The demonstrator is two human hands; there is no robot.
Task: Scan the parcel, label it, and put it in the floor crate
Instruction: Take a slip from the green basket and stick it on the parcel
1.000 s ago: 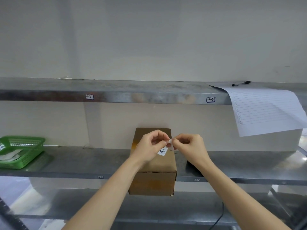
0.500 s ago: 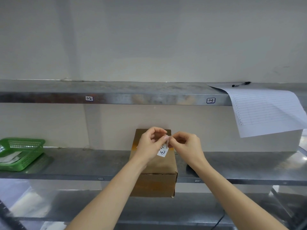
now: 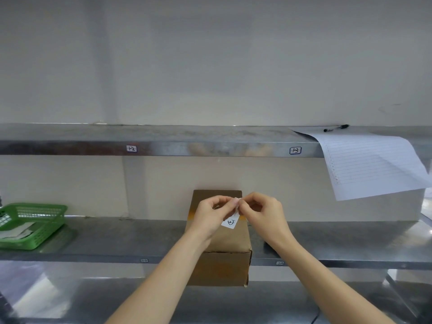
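A brown cardboard parcel (image 3: 224,258) stands on the middle metal shelf (image 3: 117,239), its front hanging over the shelf's edge. Above its top, my left hand (image 3: 211,218) and my right hand (image 3: 261,215) meet fingertip to fingertip. Between them they pinch the top edge of a small white label (image 3: 230,222) with a circled handwritten mark. The label hangs down over the parcel's top. Whether it touches the cardboard I cannot tell. No scanner and no floor crate are in view.
A green plastic basket (image 3: 35,224) with white papers sits at the left of the same shelf. On the upper shelf (image 3: 187,146) a lined sheet (image 3: 371,164) hangs over the edge at right, with a black pen (image 3: 336,127) on it. A black cable (image 3: 315,318) runs below.
Both hands have stayed together over the parcel, working at the label's top edge. The label now hangs a little lower and more upright between the fingertips.
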